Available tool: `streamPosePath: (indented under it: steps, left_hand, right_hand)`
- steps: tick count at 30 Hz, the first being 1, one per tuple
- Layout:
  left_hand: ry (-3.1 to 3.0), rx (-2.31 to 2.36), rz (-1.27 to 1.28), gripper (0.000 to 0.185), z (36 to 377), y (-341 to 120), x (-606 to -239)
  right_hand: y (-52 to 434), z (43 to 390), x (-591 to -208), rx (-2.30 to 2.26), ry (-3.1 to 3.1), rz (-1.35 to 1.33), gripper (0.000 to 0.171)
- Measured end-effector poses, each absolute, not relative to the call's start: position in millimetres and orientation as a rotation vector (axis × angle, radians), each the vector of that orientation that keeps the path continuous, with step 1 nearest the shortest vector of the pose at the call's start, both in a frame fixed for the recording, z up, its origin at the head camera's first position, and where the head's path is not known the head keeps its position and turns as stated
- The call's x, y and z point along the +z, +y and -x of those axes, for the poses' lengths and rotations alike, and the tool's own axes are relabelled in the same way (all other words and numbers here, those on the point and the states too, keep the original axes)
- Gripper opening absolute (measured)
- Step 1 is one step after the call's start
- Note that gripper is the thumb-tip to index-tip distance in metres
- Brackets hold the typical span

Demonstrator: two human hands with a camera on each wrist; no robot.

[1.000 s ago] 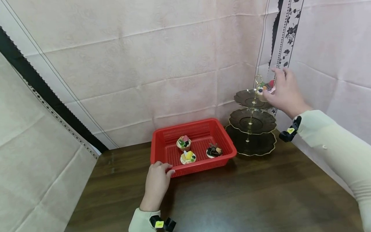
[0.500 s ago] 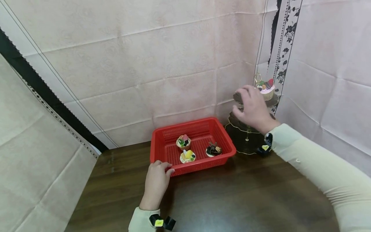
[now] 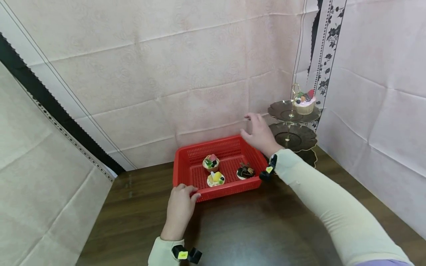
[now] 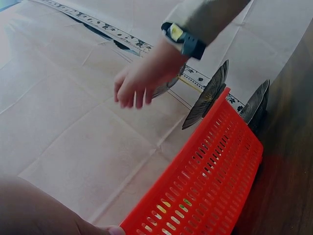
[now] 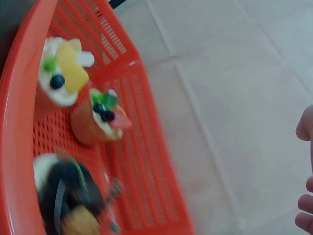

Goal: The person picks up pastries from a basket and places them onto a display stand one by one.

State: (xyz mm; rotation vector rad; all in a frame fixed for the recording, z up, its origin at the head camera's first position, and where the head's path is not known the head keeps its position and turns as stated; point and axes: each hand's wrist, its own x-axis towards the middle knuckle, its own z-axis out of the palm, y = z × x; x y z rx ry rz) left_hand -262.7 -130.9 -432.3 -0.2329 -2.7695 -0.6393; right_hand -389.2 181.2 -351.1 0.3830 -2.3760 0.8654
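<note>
My left hand (image 3: 180, 207) grips the near left corner of a red plastic basket (image 3: 229, 190), its thumb showing at the rim in the left wrist view. Inside the basket are three cupcakes: one with a pink piece on top (image 3: 211, 163), one with yellow fruit (image 3: 215, 179) and a dark chocolate one (image 3: 245, 171). My right hand (image 3: 260, 135), holding nothing, hovers over the basket's far right corner with fingers loosely bent. Behind it, a pink-frosted cupcake (image 3: 304, 103) with fruit sits on the top plate of a three-tier stand (image 3: 280, 109).
The dark wooden table (image 3: 233, 229) carries the basket and the stand, which stand close together. Pale cloth (image 3: 199, 74) hangs as walls behind and at both sides. The right forearm partly covers the stand's lowest plate (image 3: 307, 157).
My right hand has let go of the pink-frosted cupcake on the top plate and moved left and down to above the basket. The left hand has stayed at its corner.
</note>
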Motion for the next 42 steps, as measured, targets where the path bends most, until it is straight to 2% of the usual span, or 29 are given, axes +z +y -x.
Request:
streamPosePath:
  steps: [13, 22, 30, 42]
  left_hand:
    - [-2.778, -0.650, 0.269, 0.024, 262.9, -130.8, -430.8]
    - [-2.772, -0.640, 0.248, 0.023, 264.3, -131.6, -433.3]
    - [-2.761, -0.634, 0.249, 0.022, 265.4, -129.9, -433.4]
    - [-2.776, -0.647, 0.245, 0.022, 264.3, -128.9, -430.6]
  right_hand:
    - [115.4, 420.0, -387.2, 1.293, -2.564, -0.284, 0.069]
    - [87.9, 436.7, -411.6, 1.550, -2.783, -0.180, 0.090]
    - [70.8, 435.8, -423.4, 1.645, -2.832, -0.050, 0.091]
    - [65.7, 443.7, -432.6, 1.666, -2.965, -0.055, 0.091]
